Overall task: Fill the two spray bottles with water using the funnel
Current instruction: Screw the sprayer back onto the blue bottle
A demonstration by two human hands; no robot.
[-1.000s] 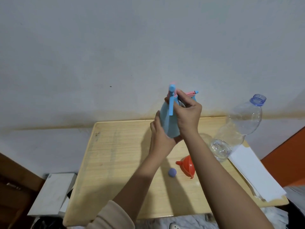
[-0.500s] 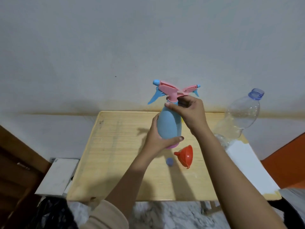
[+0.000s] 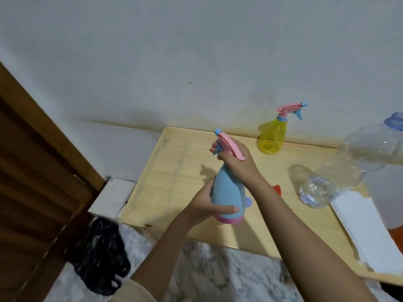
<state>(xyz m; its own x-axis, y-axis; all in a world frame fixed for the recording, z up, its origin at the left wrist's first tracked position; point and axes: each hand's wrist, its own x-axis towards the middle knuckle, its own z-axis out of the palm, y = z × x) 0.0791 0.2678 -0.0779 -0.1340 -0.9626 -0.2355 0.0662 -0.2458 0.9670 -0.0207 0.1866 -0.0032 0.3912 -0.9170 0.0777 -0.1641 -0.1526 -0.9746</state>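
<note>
A blue spray bottle (image 3: pixel 227 192) with a pink base is held upright above the wooden table (image 3: pixel 174 171). My left hand (image 3: pixel 209 205) wraps its lower body. My right hand (image 3: pixel 237 164) grips its neck and pink trigger head (image 3: pixel 229 147). A yellow spray bottle (image 3: pixel 271 136) with a pink head stands at the table's back edge by the wall. Only a sliver of the red funnel (image 3: pixel 277 189) shows behind my right forearm. A large clear plastic water bottle (image 3: pixel 349 168) leans at the right, its blue cap on.
A small lilac cap (image 3: pixel 314 202) lies on the table behind the blue bottle. White paper sheets (image 3: pixel 366 232) lie along the right edge. A white box (image 3: pixel 113 196) and a black bag (image 3: pixel 102 256) sit left of the table, beside a wooden door (image 3: pixel 32 171).
The view has swung left and down, so the yellow bottle now shows apart from the blue one. The blue bottle is lower, and my right hand has closed over its trigger head.
</note>
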